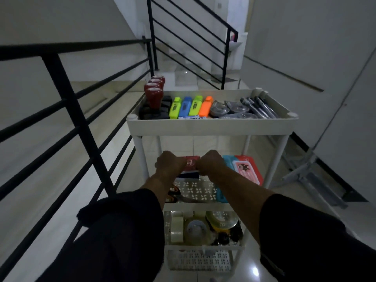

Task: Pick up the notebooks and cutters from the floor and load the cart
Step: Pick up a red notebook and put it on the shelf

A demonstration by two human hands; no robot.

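I am curling the fingers of my left hand (169,163) round the left end of a small stack of notebooks (190,166), and my right hand (210,162) is gripping the right end of the same stack; the fingertips themselves are hidden behind the knuckles. The top notebook is red, with a white and a dark blue edge showing under it. I am holding the stack over the middle shelf (203,205) of the white cart (211,126), toward that shelf's left side; I cannot tell whether it is resting on the shelf or is just above it.

Just to the right of my right hand, a teal case and a red case with a cartoon figure (247,169) are lying along the shelf's right edge. Near the shelf's front left corner, beside my left forearm, scissors with dark and red handles (173,193) are lying on the perforated floor of the shelf.

On the top shelf (211,127), red-handled stamps (153,92) are standing at the left edge, with green, blue, green and orange cutters (190,106) in a row beside them, then clear round containers (230,109), and dark pens (257,106) along the right edge.

On the lower shelf, rolls of clear tape (177,228) are sitting at the left and a yellow tape dispenser (221,220) toward the right.

A black railing (67,94) is running along the cart's left side, and stairs are rising beyond it.
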